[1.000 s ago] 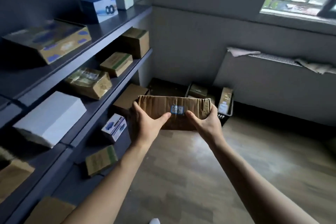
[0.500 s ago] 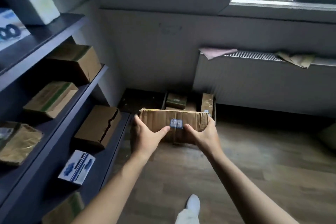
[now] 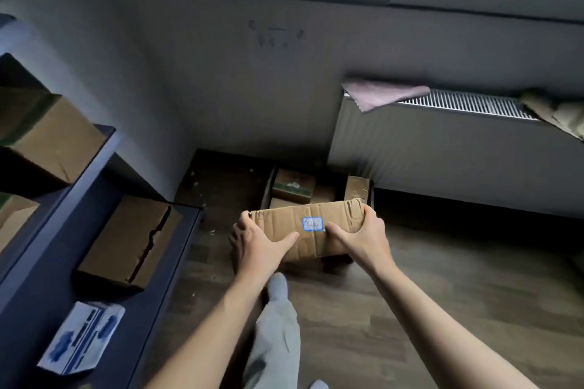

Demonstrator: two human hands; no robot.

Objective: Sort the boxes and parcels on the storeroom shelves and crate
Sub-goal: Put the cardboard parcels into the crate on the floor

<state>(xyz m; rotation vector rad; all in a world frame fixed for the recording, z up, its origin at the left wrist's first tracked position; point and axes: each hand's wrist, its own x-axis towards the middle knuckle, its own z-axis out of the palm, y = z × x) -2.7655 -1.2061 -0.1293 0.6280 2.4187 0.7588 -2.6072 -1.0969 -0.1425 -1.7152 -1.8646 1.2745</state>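
Fingers (image 3: 246, 218) of your left hand (image 3: 257, 246) curl over the left end of the cardboard box (image 3: 335, 215), thumb laid flat along its near face. Your right hand (image 3: 363, 238) grips the opposite end the same way, fingers wrapped over the top right corner. The box is held roughly level between both hands, above the floor (image 3: 426, 309), with its long edge toward you. A blue-bordered label (image 3: 313, 224) sits between the two thumbs.

Just beyond the fingertips is the crate (image 3: 268, 186), on the floor near the wall. It holds a green-taped parcel (image 3: 294, 185) and an upright brown parcel (image 3: 357, 188) at its right side.

Left of your left fingers is the shelf edge (image 3: 186, 249), near but apart. A torn box (image 3: 132, 243) lies on it, with a blue-and-white box (image 3: 82, 338) nearer you.

Right of your right fingers, wood floor runs to the foot of the radiator (image 3: 442, 148).

Below your left wrist is your grey-trousered leg (image 3: 278, 325).
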